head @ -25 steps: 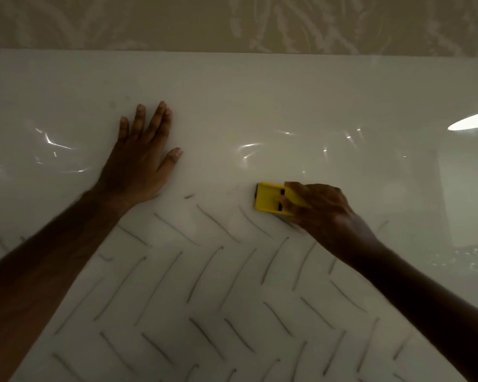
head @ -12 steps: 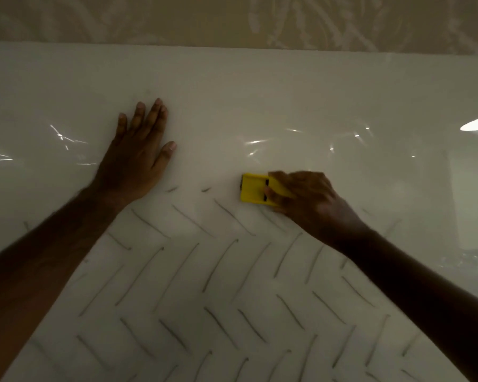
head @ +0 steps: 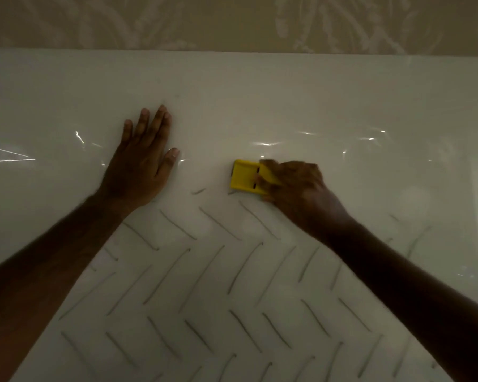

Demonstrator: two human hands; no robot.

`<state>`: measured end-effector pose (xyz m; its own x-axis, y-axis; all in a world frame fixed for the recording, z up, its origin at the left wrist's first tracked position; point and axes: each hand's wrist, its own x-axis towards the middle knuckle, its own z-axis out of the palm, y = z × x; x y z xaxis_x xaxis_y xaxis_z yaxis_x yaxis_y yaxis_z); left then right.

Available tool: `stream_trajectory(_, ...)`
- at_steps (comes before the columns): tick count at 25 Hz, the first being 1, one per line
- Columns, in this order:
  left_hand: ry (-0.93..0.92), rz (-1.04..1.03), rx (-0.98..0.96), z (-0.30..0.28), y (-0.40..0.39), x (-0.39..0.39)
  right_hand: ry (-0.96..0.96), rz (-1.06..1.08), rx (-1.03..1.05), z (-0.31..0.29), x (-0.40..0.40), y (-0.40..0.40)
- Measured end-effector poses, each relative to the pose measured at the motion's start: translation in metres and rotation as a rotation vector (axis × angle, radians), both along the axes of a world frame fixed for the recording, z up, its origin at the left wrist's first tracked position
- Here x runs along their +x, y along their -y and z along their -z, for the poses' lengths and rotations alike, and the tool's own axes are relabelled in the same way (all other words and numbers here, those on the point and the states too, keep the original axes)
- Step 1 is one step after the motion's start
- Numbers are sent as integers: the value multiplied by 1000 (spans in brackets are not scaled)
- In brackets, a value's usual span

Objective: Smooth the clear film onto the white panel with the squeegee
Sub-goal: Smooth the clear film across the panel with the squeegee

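yellow plastic squeegee [head: 244, 177] gripped in right hand [head: 295, 188] on clear film [head: 315, 139] over white panel [head: 232, 78]; left hand [head: 141, 166] flat, released.

We count two hands: one left hand [head: 142, 164] pressed flat, one right hand [head: 295, 188] closed around the tool. We count one yellow squeegee [head: 244, 177], one white panel [head: 260, 89], and one clear film [head: 342, 150] wrinkling across the panel's middle toward both side edges.
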<state>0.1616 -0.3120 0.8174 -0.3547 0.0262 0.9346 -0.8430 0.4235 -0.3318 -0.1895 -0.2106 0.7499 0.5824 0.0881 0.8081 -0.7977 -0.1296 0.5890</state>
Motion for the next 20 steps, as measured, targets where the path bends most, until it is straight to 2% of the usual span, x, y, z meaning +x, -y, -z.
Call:
stream_trajectory(5, 15, 12, -13, 4, 5, 29, -117, 34, 62, 45, -23, -22)
stream_trajectory(8, 25, 3, -65, 7, 8, 36, -28, 75, 35, 25, -31, -26)
stream_trajectory(12, -9, 1, -75, 7, 7, 31, 137, -6, 24, -14, 36, 2)
stream_trajectory(15, 9, -7, -69, 7, 8, 36, 91, -30, 34, 10, 77, 14)
stream_trajectory(18, 35, -9, -57, 8, 8, 51, 5, 7, 58, 38, 60, 5)
stream_trajectory(20, 74, -16, -48, 7, 10, 63, 29, 11, 48, 34, 42, -1)
